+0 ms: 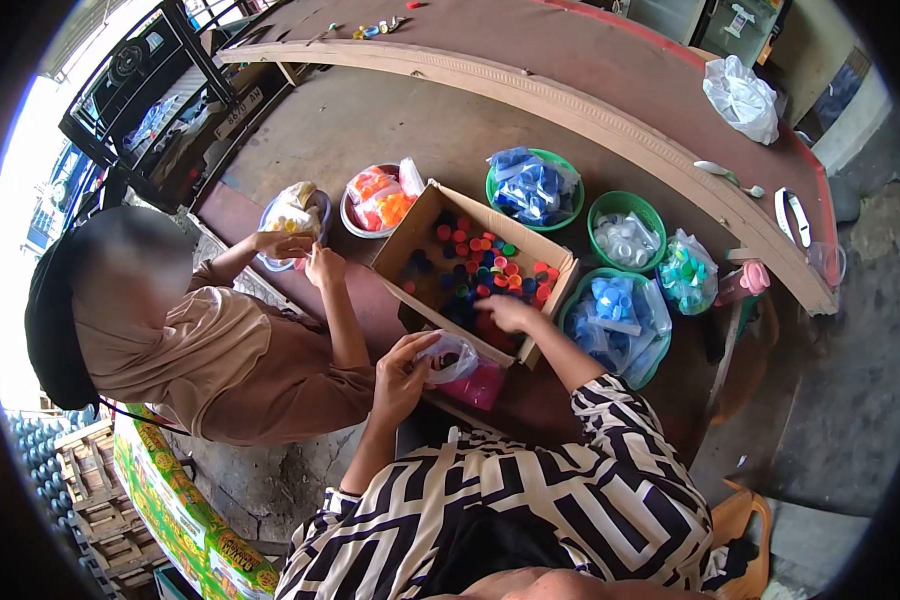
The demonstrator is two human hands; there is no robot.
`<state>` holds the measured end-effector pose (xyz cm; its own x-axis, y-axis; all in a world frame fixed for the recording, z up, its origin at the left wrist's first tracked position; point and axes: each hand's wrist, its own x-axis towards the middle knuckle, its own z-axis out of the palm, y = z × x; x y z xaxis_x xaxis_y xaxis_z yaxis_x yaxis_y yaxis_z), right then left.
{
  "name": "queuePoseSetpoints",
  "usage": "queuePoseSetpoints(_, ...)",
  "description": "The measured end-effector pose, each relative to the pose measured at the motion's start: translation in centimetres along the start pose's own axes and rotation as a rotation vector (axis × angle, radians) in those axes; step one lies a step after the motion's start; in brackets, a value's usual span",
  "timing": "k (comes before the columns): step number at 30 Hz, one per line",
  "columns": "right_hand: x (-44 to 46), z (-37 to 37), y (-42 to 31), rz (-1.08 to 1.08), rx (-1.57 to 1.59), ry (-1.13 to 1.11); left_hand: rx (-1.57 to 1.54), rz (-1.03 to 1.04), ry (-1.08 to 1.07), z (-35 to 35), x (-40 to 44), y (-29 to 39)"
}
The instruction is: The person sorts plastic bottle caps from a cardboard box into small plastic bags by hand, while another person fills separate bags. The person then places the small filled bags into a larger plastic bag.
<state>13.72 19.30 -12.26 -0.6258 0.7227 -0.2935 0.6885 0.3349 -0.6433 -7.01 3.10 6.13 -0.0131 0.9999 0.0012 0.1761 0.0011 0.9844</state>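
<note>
A cardboard box (402, 232) full of loose red, orange, blue, dark and a few green bottle caps (490, 262) stands on the table before me. My right hand (508, 314) is down in its near right part, fingers stretched out over the caps; the fingertips are partly hidden. Just outside the near side of the box, my left hand (400, 378) grips a clear plastic bag (452, 357) by its edge. The bag's mouth is spread, and a few dark and reddish spots show through it. Below the bag lies a pink packet (473, 388).
Around the box stand a green basin of blue bags (533, 190), a basket of whitish caps (626, 240), light-blue caps (615, 310), green bagged caps (688, 275) and a bowl of orange bags (380, 198). At left, a co-worker (240, 340) handles a bowl of pale caps (295, 215).
</note>
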Motion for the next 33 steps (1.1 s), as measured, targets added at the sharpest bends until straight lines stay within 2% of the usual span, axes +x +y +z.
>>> queuePoseSetpoints(3,1.3,-2.8,1.0,0.081,-0.014,0.214,0.003,0.009,0.012,-0.2,0.1,-0.5)
queuePoseSetpoints(4,1.7,-3.3,1.4,0.113,0.021,0.197,0.006,0.004,0.011,-0.2,0.1,-0.4)
queuePoseSetpoints(6,1.5,-4.4,1.0,0.111,-0.041,-0.104,0.027,0.016,0.021,-0.2,0.1,-0.3)
queuePoseSetpoints(8,0.8,-3.9,-0.7,-0.009,-0.252,-0.482,0.047,0.033,0.027,-0.3,0.2,-0.9)
queuePoseSetpoints(9,0.4,-2.3,-0.6,0.031,-0.197,-0.552,0.066,0.051,0.034,-0.4,0.3,-1.2)
queuePoseSetpoints(10,1.1,0.4,0.9,-0.072,-0.263,-0.605,0.068,0.050,0.035,-0.4,0.4,-1.0)
queuePoseSetpoints(12,0.8,1.0,1.1,0.004,-0.355,-0.527,0.020,0.010,0.052,-0.3,0.4,-0.6)
queuePoseSetpoints(14,1.3,-0.1,2.2,0.092,-0.163,-0.196,0.041,0.022,0.044,-0.4,0.6,-0.6)
queuePoseSetpoints(16,1.3,-1.7,2.1,0.085,-0.129,0.195,0.062,0.038,0.035,-0.3,0.7,-0.6)
queuePoseSetpoints(18,2.0,-2.2,0.7,0.093,-0.058,0.210,0.022,-0.021,0.050,-0.1,0.7,-0.5)
queuePoseSetpoints(20,3.4,-0.4,-0.4,-0.067,-0.023,0.021,0.018,0.004,0.035,0.1,0.8,-0.4)
queuePoseSetpoints(21,3.3,0.0,-1.7,-0.059,0.009,-0.136,0.011,0.029,0.027,0.2,0.7,-0.4)
queuePoseSetpoints(25,4.6,2.4,-1.5,-0.204,0.007,-0.279,0.063,0.057,-0.010,0.1,0.5,-0.7)
queuePoseSetpoints(27,5.7,2.3,-0.4,0.010,-0.026,0.114,0.065,0.022,-0.039,0.0,0.3,-0.5)
queuePoseSetpoints(28,5.5,1.3,-1.3,0.008,-0.025,0.112,0.066,0.020,-0.037,-0.1,0.2,-0.6)
queuePoseSetpoints(30,5.3,0.3,-2.6,0.030,-0.041,0.412,0.046,-0.010,-0.054,-0.1,0.0,-1.0)
queuePoseSetpoints(32,6.6,1.6,-2.6,-0.047,-0.044,0.380,0.036,-0.019,-0.056,0.0,0.1,-1.1)
queuePoseSetpoints(33,6.9,2.2,-2.9,-0.189,-0.138,0.313,0.027,-0.025,-0.054,0.1,0.1,-1.1)
